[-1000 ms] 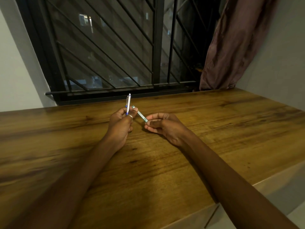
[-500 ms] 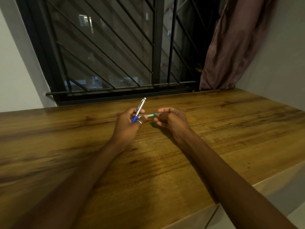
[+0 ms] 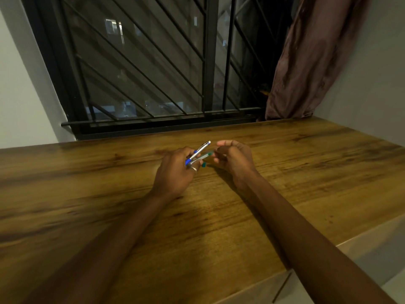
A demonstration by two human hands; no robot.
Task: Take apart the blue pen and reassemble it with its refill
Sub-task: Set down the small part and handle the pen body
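Observation:
My left hand [image 3: 175, 172] holds a silver and blue pen [image 3: 198, 152] that slants up to the right, its white-tipped end highest. Just below it a second, clear barrel with a teal end [image 3: 205, 156] lies almost parallel, gripped at its left end by the same hand. My right hand [image 3: 233, 159] pinches the teal right end of that clear barrel with thumb and fingertips. A small teal piece [image 3: 203, 164] rests on the wooden table [image 3: 285, 172] between the two hands. Both hands hover low over the table, a little past its middle.
A barred black window [image 3: 153, 73] runs along the table's far edge. A brownish curtain [image 3: 306, 62] hangs at the back right beside a grey wall. The table's front edge falls away at the lower right.
The silver and blue pen has tipped from upright to slanting right. My right hand has closed in on the clear barrel's teal end, and both hands have drawn together.

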